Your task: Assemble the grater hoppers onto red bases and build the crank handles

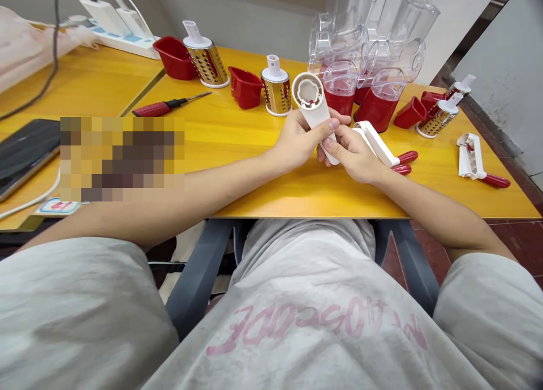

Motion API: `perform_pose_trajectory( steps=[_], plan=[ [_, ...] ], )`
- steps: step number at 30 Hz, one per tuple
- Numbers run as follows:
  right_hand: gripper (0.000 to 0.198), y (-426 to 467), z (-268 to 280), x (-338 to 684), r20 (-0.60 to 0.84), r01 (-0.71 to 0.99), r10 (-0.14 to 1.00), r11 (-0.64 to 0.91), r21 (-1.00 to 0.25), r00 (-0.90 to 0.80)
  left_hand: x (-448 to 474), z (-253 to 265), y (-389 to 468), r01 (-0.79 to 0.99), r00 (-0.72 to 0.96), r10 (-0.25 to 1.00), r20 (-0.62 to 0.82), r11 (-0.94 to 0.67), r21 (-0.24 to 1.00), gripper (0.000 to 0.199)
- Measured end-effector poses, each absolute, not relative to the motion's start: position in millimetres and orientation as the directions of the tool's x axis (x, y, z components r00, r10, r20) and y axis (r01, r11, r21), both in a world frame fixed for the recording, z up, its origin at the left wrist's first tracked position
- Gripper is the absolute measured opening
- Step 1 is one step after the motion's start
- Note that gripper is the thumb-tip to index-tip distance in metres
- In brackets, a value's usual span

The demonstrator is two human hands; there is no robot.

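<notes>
Both my hands hold one white plastic crank handle part [316, 115] above the table, its round hollow end tilted up and away from me. My left hand [299, 138] wraps its left side, thumb across the shaft. My right hand [354, 155] pinches the narrow lower end, with the thumb on top. Just past my right hand lie white crank handles with red grips [377, 144], partly hidden by it. Beyond the held part stand rotary graters with clear hoppers and red bases [384, 104]. Left of it are a gold grater drum [276, 90] and a red pusher [246, 88].
A red-handled screwdriver [159, 107] lies at left, near a second drum [206, 61] and red pusher [175, 59]. Another crank handle [473, 158] is at right, near more drums [439, 118]. A power strip [123, 36] and phone [27, 152] are far left.
</notes>
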State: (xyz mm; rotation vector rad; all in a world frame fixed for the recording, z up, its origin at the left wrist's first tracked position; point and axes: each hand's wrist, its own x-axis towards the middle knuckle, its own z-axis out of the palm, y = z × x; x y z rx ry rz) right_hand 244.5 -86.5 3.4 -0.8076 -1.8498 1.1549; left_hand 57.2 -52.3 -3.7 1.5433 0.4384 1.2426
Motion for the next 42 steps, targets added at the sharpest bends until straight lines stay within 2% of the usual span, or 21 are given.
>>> perform_pose_trajectory(
  steps=[7, 12, 15, 20, 24, 26, 30, 33, 35, 38, 42],
  plan=[
    [0.093, -93.0, 2.6, 239.9, 0.327, 0.106, 0.839, 0.408, -0.907, -0.436, 53.4, 4.0, -59.5, -0.243, 0.359, 0.776, 0.518, -0.458, 0.855, 0.082],
    [0.093, -92.0, 2.1, 240.5, 0.34, 0.109, 0.836, 0.422, -0.9, -0.43, 54.2, 5.4, -63.7, -0.272, 0.372, 0.755, 0.541, -0.468, 0.841, 0.084],
    [0.095, -85.6, 2.3, 240.5, 0.329, 0.038, 0.823, 0.39, -0.92, -0.463, 55.1, 0.9, -60.3, -0.276, 0.369, 0.769, 0.523, -0.447, 0.851, 0.086],
    [0.084, -76.3, 10.9, 252.3, 0.258, -0.163, 0.824, 0.202, -0.966, -0.504, 57.3, -5.3, -40.1, -0.324, 0.358, 0.768, 0.53, -0.43, 0.843, 0.098],
    [0.076, -73.3, 17.2, 263.9, 0.072, -0.15, 0.825, -0.016, -0.989, -0.561, 56.1, -7.3, -30.4, -0.366, 0.396, 0.747, 0.534, -0.405, 0.838, 0.094],
    [0.081, -72.6, 16.6, 263.4, 0.046, -0.134, 0.832, -0.035, -0.99, -0.553, 54.2, -9.8, -28.8, -0.368, 0.406, 0.752, 0.519, -0.385, 0.846, 0.091],
    [0.098, -73.0, 12.2, 256.9, 0.201, -0.084, 0.873, 0.183, -0.979, -0.445, 51.8, -15.5, -19.5, -0.327, 0.329, 0.806, 0.492, -0.392, 0.86, 0.081],
    [0.094, -74.8, 10.0, 256.5, 0.348, 0.09, 0.877, 0.397, -0.913, -0.33, 52.9, -17.7, -8.2, -0.322, 0.188, 0.82, 0.54, -0.468, 0.823, 0.086],
    [0.089, -75.9, 8.8, 257.5, 0.433, 0.244, 0.864, 0.491, -0.836, -0.256, 54.4, -18.3, -4.5, -0.313, 0.173, 0.811, 0.558, -0.492, 0.812, 0.091],
    [0.087, -75.7, 5.7, 257.2, 0.484, 0.335, 0.848, 0.529, -0.779, -0.213, 56.0, -17.9, -7.9, -0.282, 0.191, 0.794, 0.578, -0.52, 0.807, 0.086],
    [0.089, -70.7, -0.5, 257.2, 0.48, 0.3, 0.85, 0.526, -0.796, -0.216, 55.9, -16.9, -17.5, -0.209, 0.171, 0.773, 0.61, -0.577, 0.79, 0.071]
  ],
)
